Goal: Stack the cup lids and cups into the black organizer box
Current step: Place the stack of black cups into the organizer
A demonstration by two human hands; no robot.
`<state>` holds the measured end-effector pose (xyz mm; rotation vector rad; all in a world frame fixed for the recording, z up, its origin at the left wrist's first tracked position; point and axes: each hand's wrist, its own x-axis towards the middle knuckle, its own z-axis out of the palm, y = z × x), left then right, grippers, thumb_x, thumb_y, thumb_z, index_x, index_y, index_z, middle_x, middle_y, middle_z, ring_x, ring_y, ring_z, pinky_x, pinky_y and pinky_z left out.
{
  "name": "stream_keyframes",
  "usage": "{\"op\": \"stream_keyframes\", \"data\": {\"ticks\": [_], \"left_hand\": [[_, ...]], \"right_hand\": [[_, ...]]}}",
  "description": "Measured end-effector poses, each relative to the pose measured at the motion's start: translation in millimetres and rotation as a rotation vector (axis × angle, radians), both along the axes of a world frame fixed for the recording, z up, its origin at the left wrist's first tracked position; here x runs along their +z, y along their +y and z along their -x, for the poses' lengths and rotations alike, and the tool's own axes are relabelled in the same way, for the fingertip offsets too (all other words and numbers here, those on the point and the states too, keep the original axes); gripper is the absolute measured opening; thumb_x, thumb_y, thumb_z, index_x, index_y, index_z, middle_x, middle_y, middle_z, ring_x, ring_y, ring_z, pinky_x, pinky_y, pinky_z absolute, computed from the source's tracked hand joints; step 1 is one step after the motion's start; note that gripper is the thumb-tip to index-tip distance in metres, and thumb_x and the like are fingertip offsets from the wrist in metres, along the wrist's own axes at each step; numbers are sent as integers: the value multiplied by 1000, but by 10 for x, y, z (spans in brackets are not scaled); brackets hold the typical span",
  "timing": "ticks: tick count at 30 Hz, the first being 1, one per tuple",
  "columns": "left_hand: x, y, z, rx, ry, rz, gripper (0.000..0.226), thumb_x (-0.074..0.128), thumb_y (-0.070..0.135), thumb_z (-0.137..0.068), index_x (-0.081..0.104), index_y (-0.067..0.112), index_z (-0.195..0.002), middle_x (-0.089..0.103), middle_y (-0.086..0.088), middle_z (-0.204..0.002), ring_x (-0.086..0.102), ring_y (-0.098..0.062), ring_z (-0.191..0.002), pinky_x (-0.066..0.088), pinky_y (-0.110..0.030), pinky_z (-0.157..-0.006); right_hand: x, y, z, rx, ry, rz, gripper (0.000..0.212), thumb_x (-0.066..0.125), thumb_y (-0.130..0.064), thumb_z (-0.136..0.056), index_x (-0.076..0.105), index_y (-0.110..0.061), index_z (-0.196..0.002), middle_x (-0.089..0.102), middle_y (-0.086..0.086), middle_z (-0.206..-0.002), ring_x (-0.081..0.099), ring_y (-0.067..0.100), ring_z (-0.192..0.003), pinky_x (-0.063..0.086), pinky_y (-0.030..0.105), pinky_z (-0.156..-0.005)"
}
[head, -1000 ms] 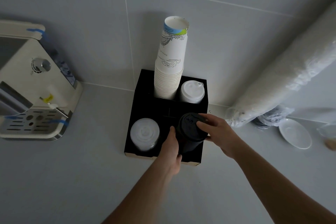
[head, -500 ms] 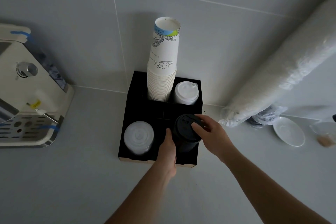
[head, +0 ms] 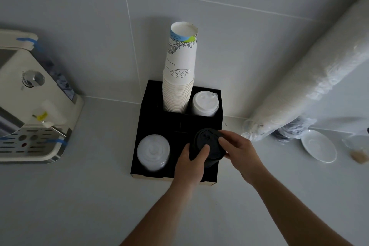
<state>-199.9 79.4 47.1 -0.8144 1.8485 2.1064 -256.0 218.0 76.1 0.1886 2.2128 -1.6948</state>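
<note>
At the far left of the grey surface (head: 60,195) stands a cream coffee machine (head: 30,106) with blue tape on it, well apart from the black organizer box (head: 143,118) to its right. The box is against the tiled wall and has four compartments. In its front left compartment sits a stack of clear lids (head: 153,155). In the back left compartment stands a tall stack of paper cups (head: 178,78), upside down, rising high above the box. Just beside it, in the back right compartment, is a stack of white lids (head: 205,104).

The stack of black lids (head: 207,147) is in the front right compartment of the box, and its top stands above the box edge. The left hand (head: 189,163) holds this stack from the front left side: the thumb lies on the top lid and the fingers (head: 185,151) are curled round the side. The right hand (head: 239,152) holds it from the right, with the fingers bent over the top rim.

To the right of the box, a long sleeve of cups in clear plastic (head: 311,86) leans against the wall. Further right of the box, a white saucer (head: 318,146) lies on the surface, and near the edge there is a small glass (head: 357,149) with something brown inside.
</note>
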Motion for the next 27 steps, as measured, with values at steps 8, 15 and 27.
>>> {"op": "stream_keyframes", "data": {"ticks": [8, 15, 27], "left_hand": [[68, -111, 96, -65, 17, -13, 56, 65, 55, -70, 64, 31, -121, 70, 7, -114, 65, -10, -105, 51, -33, -96], [85, -97, 75, -66, -10, -1, 78, 63, 65, -63, 54, 33, -133, 63, 6, -127, 60, -14, -115, 46, -38, -104], [199, -122, -4, -69, 19, 64, 77, 59, 65, -64, 53, 32, -133, 61, 6, -129, 57, -17, -119, 45, -41, -105]], "right_hand": [[-45, -63, -19, -56, 13, -55, 21, 64, -28, -90, 72, -28, -109, 77, -6, -100, 74, 15, -92, 59, 43, -90], [70, -63, -45, -48, -55, 28, 24, 58, -13, -95, 71, -27, -111, 77, -5, -102, 72, 8, -94, 56, 25, -80], [229, 20, -200, 60, 26, -185, 44, 57, -16, -95, 66, -57, -80, 73, -32, -86, 67, 6, -91, 52, 35, -95]]}}
